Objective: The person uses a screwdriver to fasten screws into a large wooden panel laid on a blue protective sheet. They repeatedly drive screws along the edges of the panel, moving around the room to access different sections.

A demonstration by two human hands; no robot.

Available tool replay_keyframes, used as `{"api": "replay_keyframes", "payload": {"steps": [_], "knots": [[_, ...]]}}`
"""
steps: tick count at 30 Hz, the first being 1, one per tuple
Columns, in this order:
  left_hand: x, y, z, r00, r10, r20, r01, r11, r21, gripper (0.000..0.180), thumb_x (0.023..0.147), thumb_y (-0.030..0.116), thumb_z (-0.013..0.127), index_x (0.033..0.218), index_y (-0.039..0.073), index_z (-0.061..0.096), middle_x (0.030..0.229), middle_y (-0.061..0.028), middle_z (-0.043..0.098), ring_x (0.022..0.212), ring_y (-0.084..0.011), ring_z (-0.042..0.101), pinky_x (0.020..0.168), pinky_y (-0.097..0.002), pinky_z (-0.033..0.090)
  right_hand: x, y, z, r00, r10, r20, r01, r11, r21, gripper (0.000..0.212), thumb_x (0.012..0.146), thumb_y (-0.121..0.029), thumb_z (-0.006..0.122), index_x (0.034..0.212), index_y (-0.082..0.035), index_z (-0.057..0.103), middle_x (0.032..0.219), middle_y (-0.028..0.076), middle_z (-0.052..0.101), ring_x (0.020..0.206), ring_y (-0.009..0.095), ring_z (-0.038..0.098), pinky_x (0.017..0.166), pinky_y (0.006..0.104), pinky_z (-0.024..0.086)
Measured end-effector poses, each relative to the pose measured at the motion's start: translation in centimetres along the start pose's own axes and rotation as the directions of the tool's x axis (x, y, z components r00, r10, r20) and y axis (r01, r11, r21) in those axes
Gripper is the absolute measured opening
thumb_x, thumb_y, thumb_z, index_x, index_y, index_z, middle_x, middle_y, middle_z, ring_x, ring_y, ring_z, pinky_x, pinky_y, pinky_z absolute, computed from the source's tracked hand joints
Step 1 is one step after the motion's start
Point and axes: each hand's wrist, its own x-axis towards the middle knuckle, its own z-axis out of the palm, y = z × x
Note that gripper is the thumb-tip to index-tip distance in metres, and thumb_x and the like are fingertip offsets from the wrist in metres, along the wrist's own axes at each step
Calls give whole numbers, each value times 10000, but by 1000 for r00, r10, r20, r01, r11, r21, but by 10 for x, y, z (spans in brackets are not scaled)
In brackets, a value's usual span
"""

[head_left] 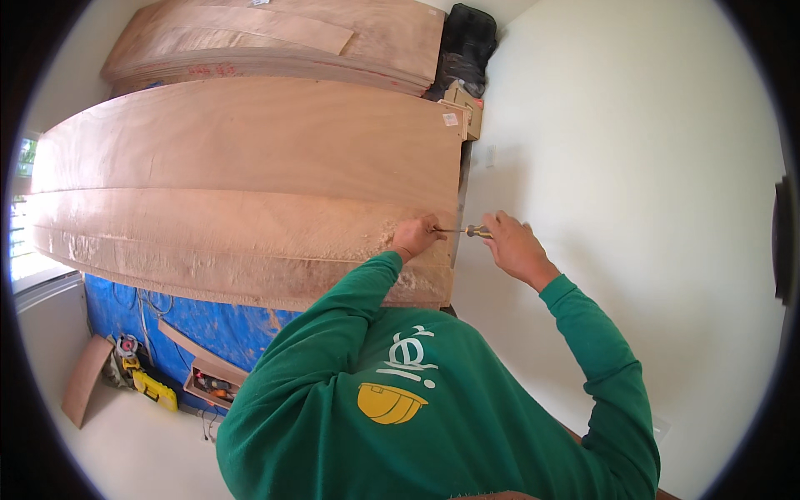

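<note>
A screwdriver (477, 231) with a dark and yellowish handle lies level, its thin shaft pointing left. My right hand (514, 248) grips the handle's end, beside the white wall. Closed at the shaft's tip, my left hand (416, 236) rests over the right end of the plywood panel (292, 218). Its fingers are pinched together, and what they hold at the tip is too small to make out. Pale shavings or sawdust (382, 242) cling to the wood around the left hand.
A broad plywood sheet (250, 133) lies behind, with stacked sheets (275, 62) farther back. At the far right are a black bag (468, 37) and a cardboard box (472, 112). Lower left, a blue tarp (217, 321), a toolbox (215, 386) and a yellow case (156, 390) sit low.
</note>
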Motion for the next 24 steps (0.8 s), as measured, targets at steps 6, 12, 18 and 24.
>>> {"api": "replay_keyframes", "payload": {"steps": [6, 12, 18, 24], "knots": [[0, -3, 1, 979, 163, -119, -166, 986, -13, 293, 884, 419, 837, 1101, 226, 801, 1035, -54, 798, 965, -337, 751, 794, -471, 594, -9, 19, 11, 997, -73, -11, 74, 996, 51, 289, 1016, -37, 607, 1292, -99, 546, 1193, 177, 524, 1011, 448, 670, 869, 565, 533], [1, -17, 5, 976, 216, -6, -215, 975, 53, 221, 1002, 361, 708, 1177, 272, 811, 1086, -36, 806, 992, -326, 757, 827, -463, 609, 10, 20, 3, 994, 108, 3, -102, 933, 346, 370, 1059, -288, 685, 1295, -59, 515, 1064, 184, 638, 954, 384, 701, 846, 452, 576], [-1, -15, 10, 978, 199, -60, -196, 979, 50, 177, 1010, 353, 702, 1090, 260, 829, 1046, -29, 811, 949, -318, 764, 813, -444, 611, 22, 15, -18, 877, 331, 348, -455, 805, 381, 441, 1053, -372, 694, 1268, -8, 569, 1012, 261, 708, 1008, 413, 711, 864, 518, 563], [-4, -4, 2, 992, 107, -64, -109, 993, -37, 177, 967, 389, 757, 1064, 260, 828, 1002, -17, 810, 927, -307, 764, 786, -436, 602, 0, 8, 5, 986, -166, 16, 166, 969, -185, 246, 1010, -84, 663, 1248, -62, 608, 1193, 196, 570, 1035, 374, 652, 875, 509, 521]]}}
